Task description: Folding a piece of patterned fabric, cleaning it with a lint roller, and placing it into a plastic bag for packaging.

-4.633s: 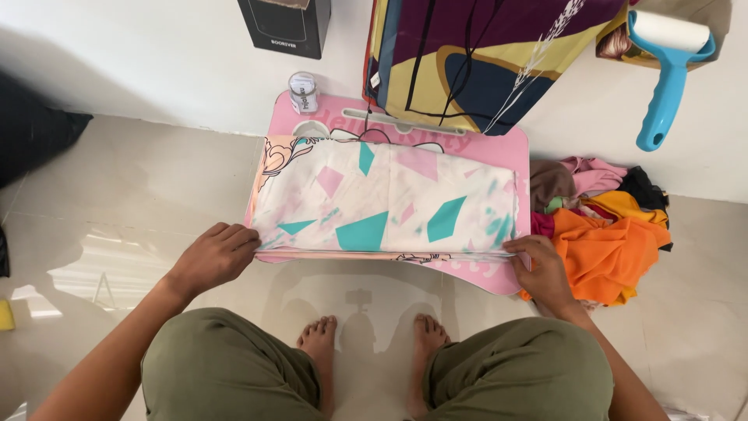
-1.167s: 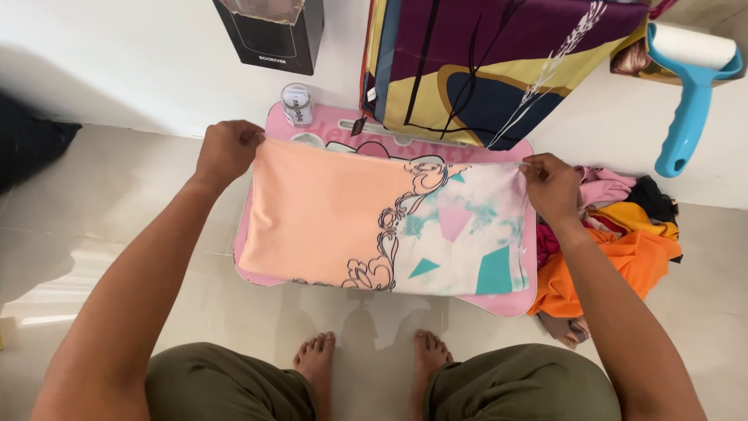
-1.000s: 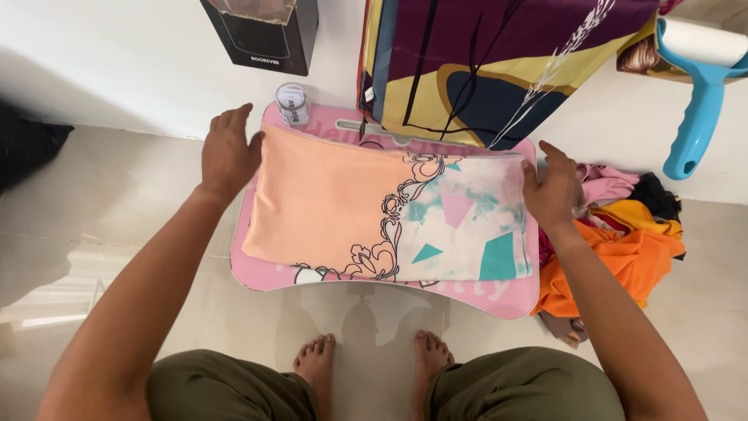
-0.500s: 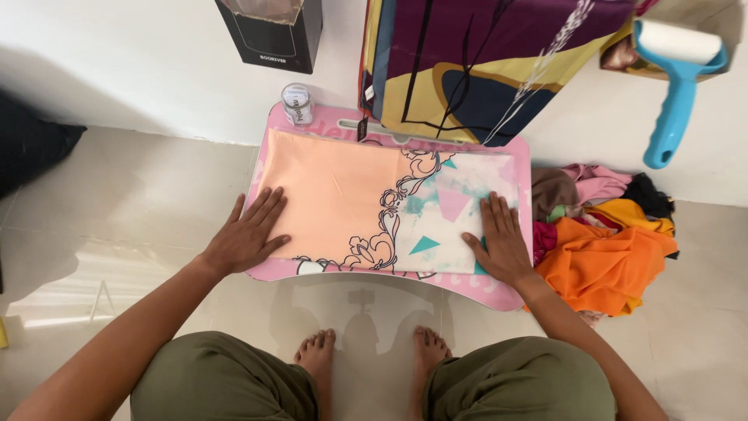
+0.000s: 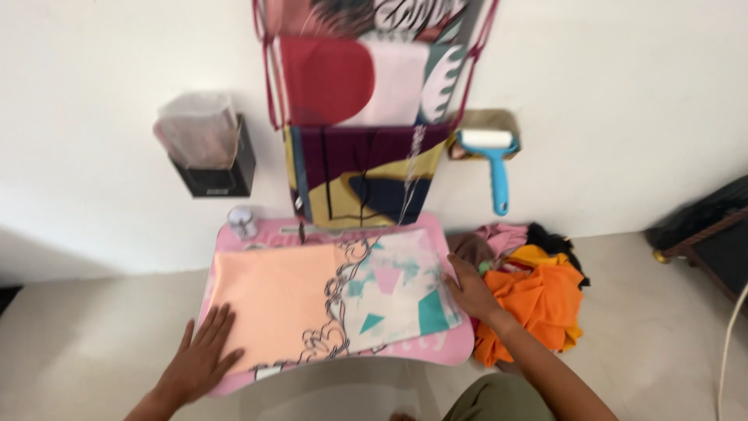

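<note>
The folded cloth [image 5: 327,300] lies flat across the pink desk [image 5: 460,347]. The left hand [image 5: 199,362] rests open, palm down, at its near left corner; the right hand [image 5: 470,290] presses open on its right edge, beside a clothes pile [image 5: 538,300]

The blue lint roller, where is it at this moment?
In the head view the blue lint roller hangs on the white wall, upper right of centre, beside the hanging fabric organiser and above the pile of orange clothes.
</note>
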